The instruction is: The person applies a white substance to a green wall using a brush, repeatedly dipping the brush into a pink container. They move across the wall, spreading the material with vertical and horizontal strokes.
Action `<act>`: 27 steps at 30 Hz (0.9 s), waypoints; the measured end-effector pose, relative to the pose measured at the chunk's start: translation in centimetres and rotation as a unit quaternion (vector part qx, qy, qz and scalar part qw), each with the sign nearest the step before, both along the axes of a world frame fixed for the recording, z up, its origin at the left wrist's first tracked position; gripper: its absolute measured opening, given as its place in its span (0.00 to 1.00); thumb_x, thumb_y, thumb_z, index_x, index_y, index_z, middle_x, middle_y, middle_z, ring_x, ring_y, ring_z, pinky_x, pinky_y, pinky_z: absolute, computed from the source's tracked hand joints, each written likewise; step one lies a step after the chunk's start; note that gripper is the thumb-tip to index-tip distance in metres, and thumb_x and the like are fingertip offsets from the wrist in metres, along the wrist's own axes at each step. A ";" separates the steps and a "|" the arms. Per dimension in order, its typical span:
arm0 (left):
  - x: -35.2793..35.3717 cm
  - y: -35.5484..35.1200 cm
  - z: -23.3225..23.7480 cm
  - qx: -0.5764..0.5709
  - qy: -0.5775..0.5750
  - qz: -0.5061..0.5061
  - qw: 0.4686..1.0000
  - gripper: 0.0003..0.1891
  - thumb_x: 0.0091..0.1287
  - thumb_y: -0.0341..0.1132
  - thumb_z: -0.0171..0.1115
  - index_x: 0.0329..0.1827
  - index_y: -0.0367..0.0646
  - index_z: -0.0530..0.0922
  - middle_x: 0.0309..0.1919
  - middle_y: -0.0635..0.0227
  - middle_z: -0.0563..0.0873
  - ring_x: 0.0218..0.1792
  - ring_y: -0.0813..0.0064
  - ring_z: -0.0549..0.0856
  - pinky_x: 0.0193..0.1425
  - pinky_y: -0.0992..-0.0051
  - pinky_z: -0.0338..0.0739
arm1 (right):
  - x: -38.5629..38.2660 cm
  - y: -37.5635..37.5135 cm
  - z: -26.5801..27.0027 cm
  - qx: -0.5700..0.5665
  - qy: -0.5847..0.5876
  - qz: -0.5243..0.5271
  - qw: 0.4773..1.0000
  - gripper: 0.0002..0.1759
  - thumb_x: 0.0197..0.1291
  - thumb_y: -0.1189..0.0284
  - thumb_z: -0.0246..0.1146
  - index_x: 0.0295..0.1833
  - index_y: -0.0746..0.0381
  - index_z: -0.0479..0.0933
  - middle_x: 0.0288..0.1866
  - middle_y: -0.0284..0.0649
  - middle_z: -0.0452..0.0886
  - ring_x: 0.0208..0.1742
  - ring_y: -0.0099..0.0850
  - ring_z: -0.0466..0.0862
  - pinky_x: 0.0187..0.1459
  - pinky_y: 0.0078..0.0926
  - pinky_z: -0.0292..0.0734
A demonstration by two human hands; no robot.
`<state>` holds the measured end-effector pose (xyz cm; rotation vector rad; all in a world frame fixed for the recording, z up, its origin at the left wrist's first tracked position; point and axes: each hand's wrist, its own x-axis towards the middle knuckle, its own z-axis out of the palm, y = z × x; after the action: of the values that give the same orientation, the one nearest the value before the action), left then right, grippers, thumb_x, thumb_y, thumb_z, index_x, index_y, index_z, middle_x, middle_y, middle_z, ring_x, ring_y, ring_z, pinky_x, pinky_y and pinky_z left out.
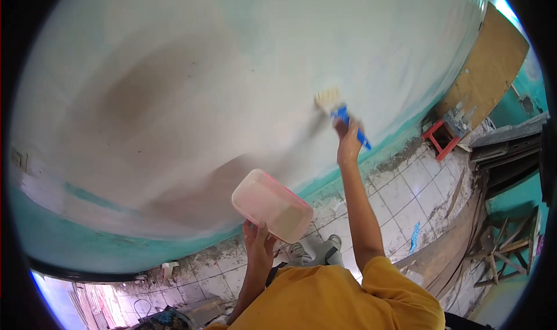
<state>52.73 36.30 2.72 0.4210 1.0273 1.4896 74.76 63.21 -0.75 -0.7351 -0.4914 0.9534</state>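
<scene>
My right hand [349, 137] is closed around the blue handle of a paintbrush [339, 110]. Its pale bristles rest at the wall [261, 86], which is coated whitish over turquoise. Below and to the left, my left hand [259, 237] grips the near edge of a pinkish plastic tub [255, 197], thumb on the rim. The tub is tilted, and some pale liquid [293, 221] lies in its lower right end. The left fingers are partly hidden behind the tub.
A red stool [442, 139] stands by the wall at right, near a leaning brown board [490, 63]. Dark stacked panels [505, 156] and a wooden frame [505, 249] are farther right. White floor tiles [400, 193] with dirt run along the wall. Clutter [168, 318] lies at bottom left.
</scene>
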 end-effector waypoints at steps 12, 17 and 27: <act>-3.9 -1.4 -0.5 -0.024 0.018 -0.037 0.999 0.29 0.73 0.38 0.61 0.70 0.43 0.57 0.60 0.59 0.73 0.59 0.65 0.78 0.57 0.62 0.79 | 0.1 -1.2 7.7 -0.025 -0.186 -0.071 0.980 0.16 0.72 0.67 0.58 0.47 0.71 0.81 0.37 0.45 0.87 0.36 0.30 0.88 0.44 0.29 0.85; -4.2 -1.4 -0.6 -0.017 0.024 -0.041 0.999 0.29 0.74 0.38 0.59 0.71 0.43 0.56 0.62 0.58 0.72 0.63 0.61 0.77 0.63 0.57 0.78 | 0.5 -1.7 12.2 0.139 -0.075 -0.024 0.987 0.20 0.74 0.66 0.57 0.58 0.74 0.75 0.51 0.48 0.84 0.50 0.34 0.86 0.58 0.31 0.81; -5.3 -1.6 -1.2 -0.031 0.049 -0.035 0.998 0.28 0.74 0.37 0.58 0.71 0.41 0.56 0.62 0.58 0.71 0.64 0.59 0.77 0.63 0.53 0.79 | -3.7 -4.8 -18.4 -0.210 -0.009 -0.020 0.977 0.20 0.72 0.63 0.60 0.56 0.70 0.77 0.48 0.41 0.84 0.45 0.29 0.86 0.52 0.27 0.83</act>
<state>47.45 34.71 1.47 0.4849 1.1214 1.3815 71.10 58.44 -19.13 -1.1309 -0.2907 1.0265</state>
